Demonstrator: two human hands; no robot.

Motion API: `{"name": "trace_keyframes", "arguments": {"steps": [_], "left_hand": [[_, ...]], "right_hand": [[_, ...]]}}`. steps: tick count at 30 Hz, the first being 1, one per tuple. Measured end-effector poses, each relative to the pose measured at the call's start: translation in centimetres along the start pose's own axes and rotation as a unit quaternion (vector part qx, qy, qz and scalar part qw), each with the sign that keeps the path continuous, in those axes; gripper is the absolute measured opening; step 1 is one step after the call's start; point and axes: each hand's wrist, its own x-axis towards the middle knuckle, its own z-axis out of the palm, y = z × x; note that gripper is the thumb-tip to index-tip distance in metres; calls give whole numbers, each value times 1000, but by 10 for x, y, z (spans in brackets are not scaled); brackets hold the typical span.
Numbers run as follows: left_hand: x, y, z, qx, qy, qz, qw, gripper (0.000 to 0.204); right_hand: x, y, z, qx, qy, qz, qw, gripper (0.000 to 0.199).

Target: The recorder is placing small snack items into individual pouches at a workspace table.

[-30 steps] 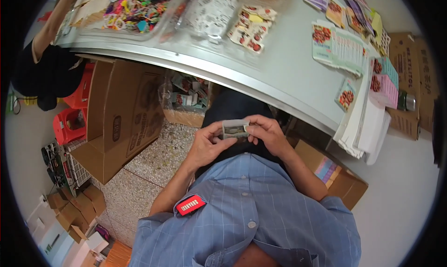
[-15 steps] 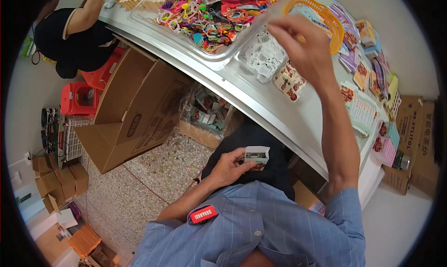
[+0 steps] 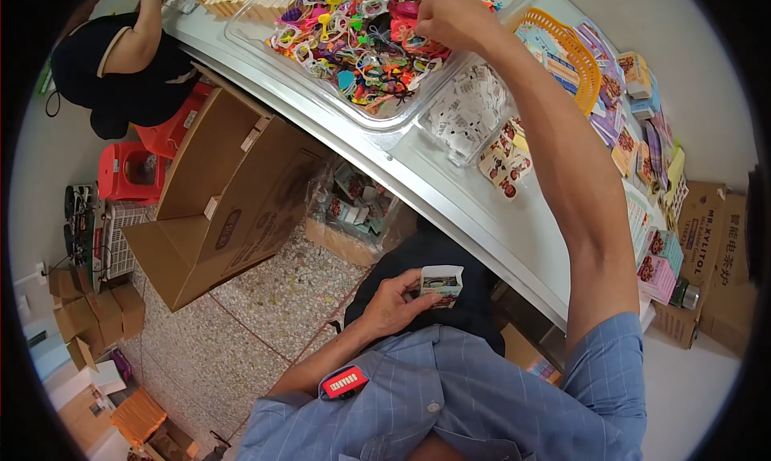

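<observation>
My left hand (image 3: 396, 303) grips a small printed paper box (image 3: 442, 284) low in front of my lap. The box is open at the top with a white flap raised, and its inside looks dark and partly filled. My right hand (image 3: 458, 21) is over the right side of a clear plastic tray (image 3: 389, 122) on the table. Its fingers are bent together among a heap of small bright plastic trinkets (image 3: 353, 39); what they pinch, if anything, is hidden. Near my right forearm lie a clear container of small white packets (image 3: 466, 112) and a pack of printed stickers or cards (image 3: 506, 160).
An orange basket (image 3: 590, 67) and flat printed cartons (image 3: 614, 124) stand at the right on the table (image 3: 522, 228). Below its edge are a large open cardboard box (image 3: 229, 196) and a plastic-lined carton (image 3: 341, 232) of small boxes. Another person (image 3: 100, 63) is at far left.
My right hand has moved left and away from me, from above the white packets to the trinket heap. My left hand still holds the box at nearly the same spot.
</observation>
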Motion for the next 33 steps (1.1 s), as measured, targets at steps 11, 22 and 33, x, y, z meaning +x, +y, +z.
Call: {"name": "trace_keyframes", "arguments": {"steps": [11, 22, 33], "left_hand": [[11, 20, -10, -89, 12, 31, 996, 41], [21, 41, 16, -60, -22, 59, 996, 47], [21, 33, 33, -58, -87, 40, 994, 50]], "right_hand": [[-136, -13, -80, 291, 118, 21, 949, 25], [-289, -60, -57, 352, 141, -76, 922, 19], [-362, -86, 10, 264, 149, -45, 952, 28]]}}
